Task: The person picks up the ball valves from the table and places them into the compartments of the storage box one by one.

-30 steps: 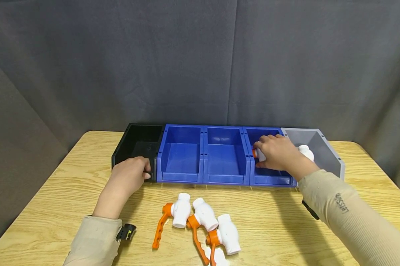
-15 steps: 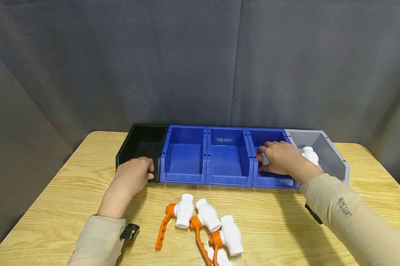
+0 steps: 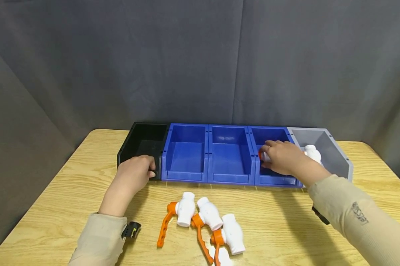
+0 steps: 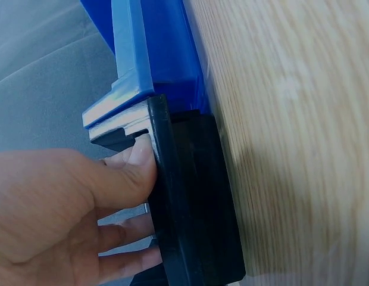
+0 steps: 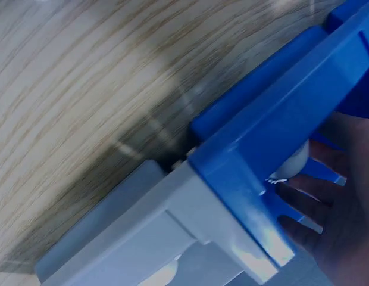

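Observation:
My left hand (image 3: 136, 173) grips the front rim of the black bin (image 3: 148, 149) at the left end. In the left wrist view, the thumb presses the outer side of the black wall (image 4: 172, 196), fingers behind it. My right hand (image 3: 283, 157) reaches into the rightmost blue bin (image 3: 276, 180), holding a white ball valve (image 3: 265, 157) with an orange part between thumb and fingers. The hand covers most of that valve. The right wrist view shows a piece of the white valve (image 5: 291, 164) beside the fingers.
Two more blue bins (image 3: 186, 176) (image 3: 229, 178) stand between them. A grey bin (image 3: 339, 159) at the right end holds a white valve (image 3: 313, 152). Several white valves with orange handles (image 3: 186, 208) (image 3: 209, 213) (image 3: 233, 234) lie on the wooden table (image 3: 63, 207).
The head view has shifted a little, so the whole scene sits slightly further right. Both hands stay at their bins, with little visible movement.

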Demonstrator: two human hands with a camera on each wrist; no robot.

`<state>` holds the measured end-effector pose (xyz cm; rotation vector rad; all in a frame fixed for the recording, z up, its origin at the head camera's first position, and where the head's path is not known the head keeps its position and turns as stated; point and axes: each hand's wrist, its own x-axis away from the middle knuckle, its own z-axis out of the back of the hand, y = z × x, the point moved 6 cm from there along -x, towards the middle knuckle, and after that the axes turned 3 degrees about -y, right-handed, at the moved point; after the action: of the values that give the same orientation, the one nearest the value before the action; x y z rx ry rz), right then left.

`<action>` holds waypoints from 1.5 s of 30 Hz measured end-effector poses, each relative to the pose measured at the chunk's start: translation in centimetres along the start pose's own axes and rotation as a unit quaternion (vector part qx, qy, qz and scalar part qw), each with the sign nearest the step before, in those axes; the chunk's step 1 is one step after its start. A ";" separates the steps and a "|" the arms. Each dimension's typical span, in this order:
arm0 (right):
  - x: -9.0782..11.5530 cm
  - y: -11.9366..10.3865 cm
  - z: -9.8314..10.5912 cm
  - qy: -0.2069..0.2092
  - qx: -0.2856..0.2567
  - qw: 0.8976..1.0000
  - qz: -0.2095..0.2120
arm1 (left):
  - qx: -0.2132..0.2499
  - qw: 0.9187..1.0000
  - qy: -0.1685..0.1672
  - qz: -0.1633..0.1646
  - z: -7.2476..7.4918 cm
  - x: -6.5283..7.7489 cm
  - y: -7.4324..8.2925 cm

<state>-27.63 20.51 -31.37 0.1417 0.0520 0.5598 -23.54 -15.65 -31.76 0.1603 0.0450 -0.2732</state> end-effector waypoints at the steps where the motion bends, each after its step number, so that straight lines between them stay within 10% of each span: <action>1: 0.2 -0.1 0.2 0.015 0.006 1.000 -0.002 | 0.000 1.000 0.000 -0.001 0.0 0.0 0.0; 9: 2.2 -1.3 1.9 0.155 0.047 0.986 -0.047 | 0.003 1.000 0.007 -0.007 0.2 0.1 0.3; 45: 7.5 -6.7 4.7 0.240 -0.017 0.971 0.010 | 0.000 1.000 -0.010 0.002 -0.1 0.1 0.2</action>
<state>-17.32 18.32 -27.82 -0.0288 0.5117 0.6044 -23.41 -15.48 -31.83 0.1572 0.0240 -0.2706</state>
